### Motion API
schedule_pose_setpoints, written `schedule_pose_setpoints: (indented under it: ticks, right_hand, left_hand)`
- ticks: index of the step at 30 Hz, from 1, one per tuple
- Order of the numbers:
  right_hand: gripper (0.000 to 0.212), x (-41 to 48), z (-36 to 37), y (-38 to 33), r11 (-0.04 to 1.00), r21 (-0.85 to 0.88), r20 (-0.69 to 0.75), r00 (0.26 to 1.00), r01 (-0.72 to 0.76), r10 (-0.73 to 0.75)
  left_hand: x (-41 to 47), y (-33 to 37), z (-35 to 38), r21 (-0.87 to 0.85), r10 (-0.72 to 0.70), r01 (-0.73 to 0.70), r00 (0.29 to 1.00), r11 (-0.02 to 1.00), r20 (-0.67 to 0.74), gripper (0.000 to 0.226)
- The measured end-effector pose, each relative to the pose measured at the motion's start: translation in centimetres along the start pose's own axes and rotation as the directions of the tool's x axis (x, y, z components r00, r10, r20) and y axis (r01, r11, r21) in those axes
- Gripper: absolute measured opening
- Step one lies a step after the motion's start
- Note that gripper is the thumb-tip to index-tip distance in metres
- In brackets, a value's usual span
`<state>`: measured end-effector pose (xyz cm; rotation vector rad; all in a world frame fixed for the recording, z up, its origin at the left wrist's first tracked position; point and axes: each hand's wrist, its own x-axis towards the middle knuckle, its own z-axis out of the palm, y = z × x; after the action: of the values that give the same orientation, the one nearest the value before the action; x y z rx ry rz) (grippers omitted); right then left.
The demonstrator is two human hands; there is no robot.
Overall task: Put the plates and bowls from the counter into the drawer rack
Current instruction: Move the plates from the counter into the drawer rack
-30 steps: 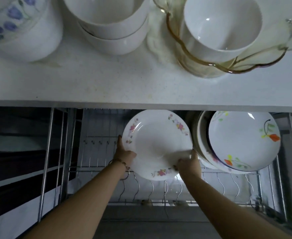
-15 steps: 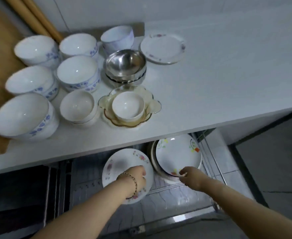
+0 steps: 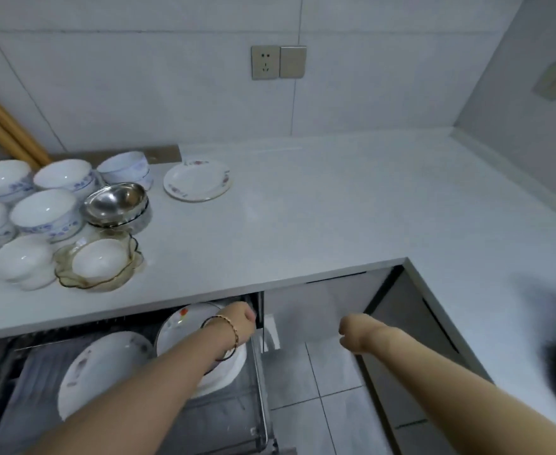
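Observation:
The drawer rack [image 3: 259, 394] is pulled out under the counter [image 3: 302, 218]. In it a floral plate [image 3: 102, 366] stands on edge, to the left of a stack of plates [image 3: 184, 326] fronted by one with an orange flower. My left hand [image 3: 242, 323] hovers over that stack, fingers loosely curled and holding nothing. My right hand [image 3: 352, 333] hangs empty above the floor, right of the drawer. One floral plate [image 3: 197, 180] lies on the counter. Blue-patterned bowls [image 3: 47, 211], steel bowls [image 3: 115, 201], a white bowl [image 3: 20, 257] and a glass dish [image 3: 129, 274] holding a white bowl cluster at the left.
A closed cabinet door [image 3: 319, 307] faces me right of the drawer, with tiled floor [image 3: 319, 389] below. The counter turns along the right wall. A wall socket [image 3: 265, 62] sits above the counter. Wooden poles [image 3: 4, 126] lean at the far left.
Both hands have let go of the floral plate, which now stands in the rack. They have lifted and moved right, and my view has risen from the drawer to the counter.

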<state>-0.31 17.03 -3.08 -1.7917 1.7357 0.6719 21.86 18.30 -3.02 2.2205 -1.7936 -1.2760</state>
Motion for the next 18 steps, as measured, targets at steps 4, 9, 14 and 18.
schedule_pose_setpoints:
  ticks: [4, 9, 14, 18]
  right_hand:
    - [0.026, 0.4, -3.9, 3.2, 0.995, -0.048, -0.010, 0.996, 0.086, -0.086]
    - [0.036, 0.6, -9.5, 3.2, 0.981, -0.048, -0.083, 0.977, 0.190, -0.194]
    - [0.038, 2.3, -15.6, 1.1, 0.954, -0.066, -0.145, 0.943, 0.292, -0.298]
    - [0.039, 5.0, -20.0, -1.3, 0.940, -0.048, -0.184, 0.922, 0.339, -0.342]
  left_hand:
    - [-0.3, 5.1, 0.1, 0.008, -0.016, 0.017, 0.998, 1.000, -0.059, 0.025]
    - [0.0, 8.5, -1.9, -0.064, -0.080, 0.072, 0.986, 0.995, -0.144, 0.034]
    - [3.2, 9.0, -6.2, -0.180, -0.147, 0.106, 0.962, 0.978, -0.231, 0.035]
    - [6.9, 8.1, -10.4, -0.287, -0.203, 0.125, 0.943, 0.950, -0.263, 0.031]
